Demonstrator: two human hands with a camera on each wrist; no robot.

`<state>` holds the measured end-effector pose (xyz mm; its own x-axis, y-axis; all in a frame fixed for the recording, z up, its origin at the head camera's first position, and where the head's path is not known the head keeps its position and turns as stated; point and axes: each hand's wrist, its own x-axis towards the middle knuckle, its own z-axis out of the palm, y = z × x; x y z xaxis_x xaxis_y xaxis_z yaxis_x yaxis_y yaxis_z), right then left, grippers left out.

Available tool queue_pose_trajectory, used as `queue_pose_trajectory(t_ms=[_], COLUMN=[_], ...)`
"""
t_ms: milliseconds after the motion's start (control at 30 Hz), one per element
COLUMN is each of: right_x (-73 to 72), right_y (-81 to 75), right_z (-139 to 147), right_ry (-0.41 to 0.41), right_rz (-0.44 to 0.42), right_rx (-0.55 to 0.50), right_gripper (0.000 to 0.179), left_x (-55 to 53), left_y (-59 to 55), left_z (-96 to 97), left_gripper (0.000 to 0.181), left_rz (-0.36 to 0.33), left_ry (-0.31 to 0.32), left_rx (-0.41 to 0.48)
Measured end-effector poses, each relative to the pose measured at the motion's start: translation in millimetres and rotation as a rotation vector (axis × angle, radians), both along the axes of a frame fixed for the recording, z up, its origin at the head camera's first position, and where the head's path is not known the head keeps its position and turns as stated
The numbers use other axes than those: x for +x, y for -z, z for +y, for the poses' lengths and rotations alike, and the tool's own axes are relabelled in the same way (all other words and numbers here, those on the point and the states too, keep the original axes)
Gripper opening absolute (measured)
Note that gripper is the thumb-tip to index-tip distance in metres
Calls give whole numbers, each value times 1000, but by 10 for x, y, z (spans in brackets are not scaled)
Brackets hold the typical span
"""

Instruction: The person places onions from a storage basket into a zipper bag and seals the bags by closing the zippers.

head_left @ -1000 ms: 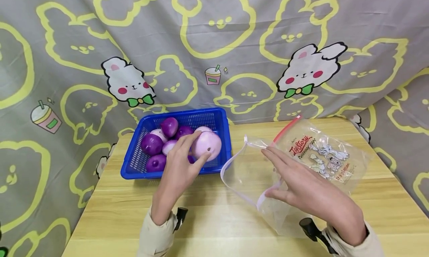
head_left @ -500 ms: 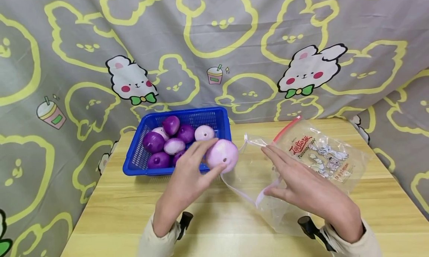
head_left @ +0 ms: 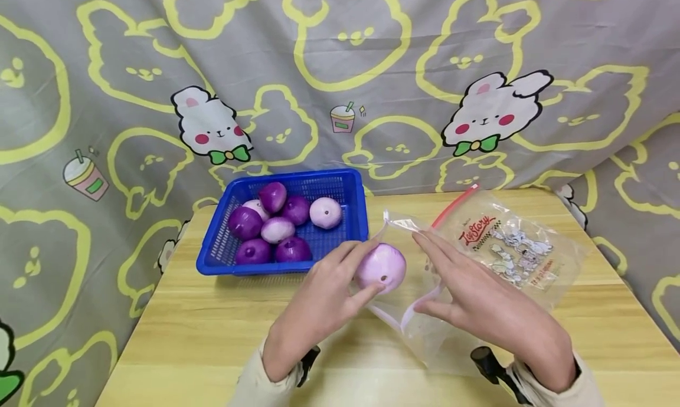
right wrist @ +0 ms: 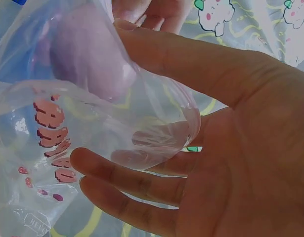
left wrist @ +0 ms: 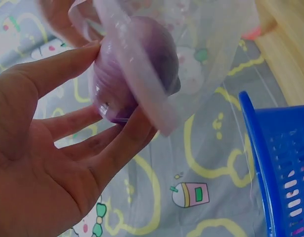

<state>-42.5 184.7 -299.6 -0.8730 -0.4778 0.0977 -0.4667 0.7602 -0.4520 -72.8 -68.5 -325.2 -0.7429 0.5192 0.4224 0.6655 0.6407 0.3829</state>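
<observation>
A pale purple onion [head_left: 383,268] sits between the thumb and fingers of my left hand [head_left: 326,292]. It is at the mouth of a clear zip bag [head_left: 443,343], whose rim crosses in front of the onion [left wrist: 164,52] in the left wrist view. Through the film, the right wrist view shows the onion [right wrist: 90,54] blurred. My right hand [head_left: 486,286] rests against the far side of that mouth, thumb and fingers spread and fairly straight, keeping it apart. In the right wrist view, some fingers lie in front of the bag's film and others show through it.
A blue plastic basket [head_left: 227,270] with several purple and pale onions [head_left: 278,230] stands at the left. Behind the right hand a second clear bag [head_left: 512,239], with a red zip and printed figures, lies flat on the wooden table [head_left: 186,348]. A patterned curtain [head_left: 382,53] hangs behind.
My left hand has carried the onion out from over the basket, rightward and nearer to me, to the bag's mouth. The right hand has barely moved.
</observation>
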Motion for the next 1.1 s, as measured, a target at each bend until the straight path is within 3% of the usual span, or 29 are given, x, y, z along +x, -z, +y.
queue_pose_trajectory(t_ms=[667, 933, 1100], right_x=[52, 59, 55], right_y=[-6, -18, -35], right_z=[-84, -86, -68], right_ry=[-5, -22, 27], right_rz=[94, 136, 107], right_rx=[36, 0, -22], right_gripper=[93, 92, 98], left_x=[21, 33, 43], left_y=[146, 125, 93], left_z=[148, 104, 48], left_gripper=[57, 43, 25], left_rz=[12, 32, -77], left_ry=[37, 97, 134], left_rx=[-101, -121, -150])
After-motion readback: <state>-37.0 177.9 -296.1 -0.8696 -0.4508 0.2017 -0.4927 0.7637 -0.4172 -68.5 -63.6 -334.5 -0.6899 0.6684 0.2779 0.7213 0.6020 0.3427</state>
